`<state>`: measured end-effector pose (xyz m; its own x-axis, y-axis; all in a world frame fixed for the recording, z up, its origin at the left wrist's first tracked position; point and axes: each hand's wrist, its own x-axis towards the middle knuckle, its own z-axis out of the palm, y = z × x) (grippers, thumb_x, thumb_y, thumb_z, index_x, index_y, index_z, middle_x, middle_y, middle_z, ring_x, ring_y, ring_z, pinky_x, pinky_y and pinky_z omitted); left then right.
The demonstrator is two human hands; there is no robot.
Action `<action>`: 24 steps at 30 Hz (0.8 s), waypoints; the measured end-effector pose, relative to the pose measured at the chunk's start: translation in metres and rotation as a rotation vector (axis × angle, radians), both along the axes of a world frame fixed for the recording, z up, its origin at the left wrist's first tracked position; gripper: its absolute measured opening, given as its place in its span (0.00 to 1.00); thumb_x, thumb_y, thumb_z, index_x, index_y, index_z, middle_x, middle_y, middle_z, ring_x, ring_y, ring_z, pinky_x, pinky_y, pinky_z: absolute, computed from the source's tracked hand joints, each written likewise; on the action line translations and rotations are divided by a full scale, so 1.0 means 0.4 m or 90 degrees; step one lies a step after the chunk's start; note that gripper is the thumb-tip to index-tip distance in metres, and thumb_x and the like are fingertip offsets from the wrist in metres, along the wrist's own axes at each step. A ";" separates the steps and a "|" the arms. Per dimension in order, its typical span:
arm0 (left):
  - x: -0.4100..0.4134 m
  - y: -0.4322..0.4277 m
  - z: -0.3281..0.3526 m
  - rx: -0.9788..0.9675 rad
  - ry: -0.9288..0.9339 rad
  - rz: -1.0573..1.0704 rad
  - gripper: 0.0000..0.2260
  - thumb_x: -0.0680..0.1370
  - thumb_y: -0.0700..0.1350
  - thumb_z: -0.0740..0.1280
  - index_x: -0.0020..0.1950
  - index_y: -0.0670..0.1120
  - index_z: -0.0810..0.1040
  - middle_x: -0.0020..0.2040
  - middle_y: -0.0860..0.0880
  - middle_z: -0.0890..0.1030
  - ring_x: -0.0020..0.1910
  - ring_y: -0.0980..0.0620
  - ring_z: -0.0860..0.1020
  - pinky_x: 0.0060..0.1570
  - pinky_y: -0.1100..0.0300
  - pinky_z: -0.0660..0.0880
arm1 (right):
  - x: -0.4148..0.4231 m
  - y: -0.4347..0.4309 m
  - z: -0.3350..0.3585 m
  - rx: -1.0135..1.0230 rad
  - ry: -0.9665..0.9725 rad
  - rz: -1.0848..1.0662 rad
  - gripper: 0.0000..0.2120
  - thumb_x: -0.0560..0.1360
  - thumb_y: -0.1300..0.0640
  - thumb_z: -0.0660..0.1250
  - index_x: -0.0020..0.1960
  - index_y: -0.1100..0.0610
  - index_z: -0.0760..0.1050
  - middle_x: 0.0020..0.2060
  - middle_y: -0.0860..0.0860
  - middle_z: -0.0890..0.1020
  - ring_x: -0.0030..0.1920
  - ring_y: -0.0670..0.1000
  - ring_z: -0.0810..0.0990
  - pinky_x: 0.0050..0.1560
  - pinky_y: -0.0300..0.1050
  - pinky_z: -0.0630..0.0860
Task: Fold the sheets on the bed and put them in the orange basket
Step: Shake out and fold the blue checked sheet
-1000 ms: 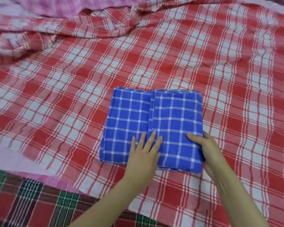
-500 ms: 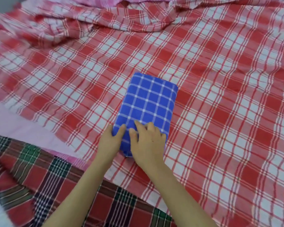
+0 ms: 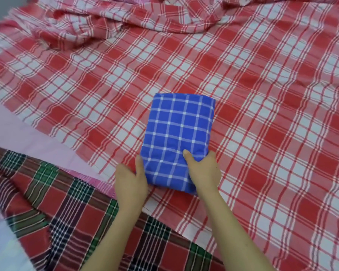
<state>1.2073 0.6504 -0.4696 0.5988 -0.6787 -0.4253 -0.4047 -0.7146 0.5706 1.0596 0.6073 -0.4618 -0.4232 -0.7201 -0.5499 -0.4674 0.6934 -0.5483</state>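
Blue folded sheet (image 3: 177,133), near end pinched by L hand (image 3: 130,180), R hand (image 3: 204,173) fingers (image 3: 186,155).

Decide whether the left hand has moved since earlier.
Yes. The left hand slid leftward off the folded blue sheet to its edge, over the red checked sheet.

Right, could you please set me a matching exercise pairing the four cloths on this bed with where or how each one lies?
Things
1. blue checked sheet
2. red and white checked sheet
3. red and green plaid sheet
4. plain pink sheet

Places or states
A. spread wide, rumpled at the far side
B. lying at the near left of the view
C. folded small, gripped by the left hand and right hand
D. a strip showing between two checked sheets

Pairs: 1-C, 2-A, 3-B, 4-D
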 end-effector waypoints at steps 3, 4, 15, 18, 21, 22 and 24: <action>0.006 0.070 0.054 0.132 0.411 0.234 0.41 0.66 0.75 0.57 0.49 0.36 0.74 0.42 0.38 0.79 0.43 0.39 0.79 0.43 0.47 0.76 | 0.026 0.052 0.015 0.022 -0.136 -0.135 0.27 0.67 0.42 0.73 0.57 0.57 0.72 0.53 0.54 0.80 0.52 0.59 0.79 0.55 0.56 0.76; 0.006 0.081 0.076 0.177 0.572 0.300 0.38 0.67 0.74 0.57 0.49 0.38 0.75 0.43 0.37 0.80 0.44 0.38 0.80 0.43 0.45 0.77 | 0.039 0.072 0.018 0.030 -0.202 -0.185 0.25 0.66 0.44 0.75 0.56 0.57 0.73 0.53 0.53 0.80 0.51 0.58 0.80 0.55 0.57 0.77; 0.013 0.289 0.235 -0.139 0.286 0.338 0.19 0.68 0.47 0.76 0.53 0.41 0.74 0.50 0.45 0.80 0.46 0.44 0.79 0.50 0.45 0.77 | 0.064 0.418 0.179 0.220 -0.738 -0.452 0.13 0.72 0.62 0.72 0.55 0.62 0.75 0.45 0.59 0.83 0.45 0.59 0.82 0.46 0.58 0.81; 0.031 0.351 0.361 -0.249 0.234 0.225 0.17 0.71 0.45 0.73 0.56 0.49 0.71 0.50 0.50 0.79 0.49 0.45 0.79 0.53 0.44 0.76 | 0.039 0.447 0.228 0.203 -0.868 -0.552 0.21 0.70 0.57 0.73 0.60 0.64 0.74 0.53 0.61 0.82 0.52 0.62 0.82 0.44 0.61 0.81; 0.112 0.417 0.515 -0.286 0.235 0.148 0.19 0.72 0.43 0.74 0.58 0.52 0.71 0.53 0.51 0.78 0.50 0.47 0.80 0.50 0.46 0.77 | 0.055 0.474 0.314 0.223 -0.912 -0.558 0.18 0.71 0.54 0.73 0.56 0.63 0.75 0.51 0.61 0.81 0.53 0.62 0.81 0.52 0.63 0.77; 0.152 0.440 0.562 -0.295 0.246 0.137 0.19 0.72 0.43 0.74 0.59 0.52 0.71 0.52 0.52 0.79 0.49 0.48 0.80 0.47 0.49 0.78 | 0.074 0.480 0.339 0.223 -0.891 -0.531 0.17 0.71 0.54 0.73 0.55 0.62 0.76 0.49 0.61 0.82 0.52 0.61 0.81 0.53 0.62 0.76; 0.226 0.476 0.632 -0.312 0.264 0.120 0.19 0.71 0.41 0.74 0.58 0.51 0.72 0.50 0.55 0.79 0.45 0.53 0.80 0.41 0.55 0.77 | 0.116 0.478 0.372 0.205 -0.848 -0.452 0.15 0.71 0.56 0.72 0.55 0.60 0.77 0.46 0.59 0.83 0.47 0.60 0.82 0.45 0.60 0.80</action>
